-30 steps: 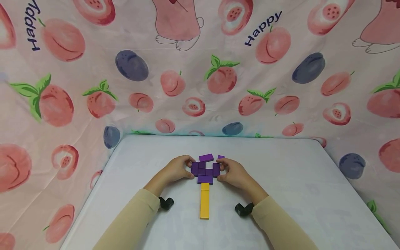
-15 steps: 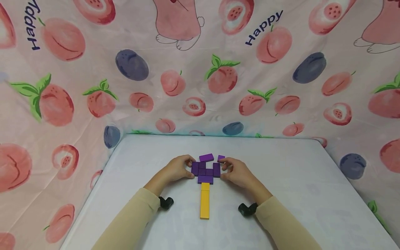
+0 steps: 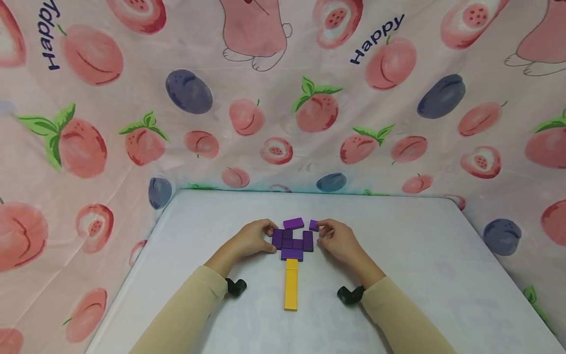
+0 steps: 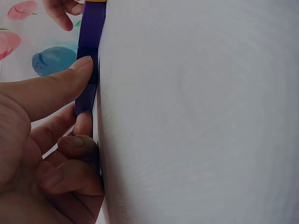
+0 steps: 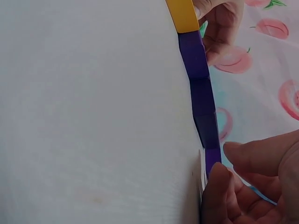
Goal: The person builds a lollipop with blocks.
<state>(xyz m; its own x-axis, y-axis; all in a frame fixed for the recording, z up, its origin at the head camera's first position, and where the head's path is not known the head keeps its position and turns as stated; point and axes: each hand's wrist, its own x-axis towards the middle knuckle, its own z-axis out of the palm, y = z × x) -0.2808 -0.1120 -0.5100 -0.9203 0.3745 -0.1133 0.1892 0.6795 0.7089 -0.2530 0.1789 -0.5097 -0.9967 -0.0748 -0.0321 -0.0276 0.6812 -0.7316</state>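
Note:
Purple blocks lie flat, joined into a cluster above a yellow strip of blocks. My left hand holds the upright purple block at the cluster's left side. In the left wrist view, its thumb presses the block's side and a fingertip sits at the far end. My right hand is at the upper right, its fingertips touching a small purple block. The thumb stays apart from that block. A tilted purple block lies at the top, and another upright purple block forms the right side.
Everything lies on a white table, whose far edge meets a pink fruit-print cloth. Black wrist cameras stick out from both sleeves near the table surface.
My right hand has left the right-hand upright block and moved up and away to the small block, whose angle has shifted slightly. The left hand has stayed at the left side.

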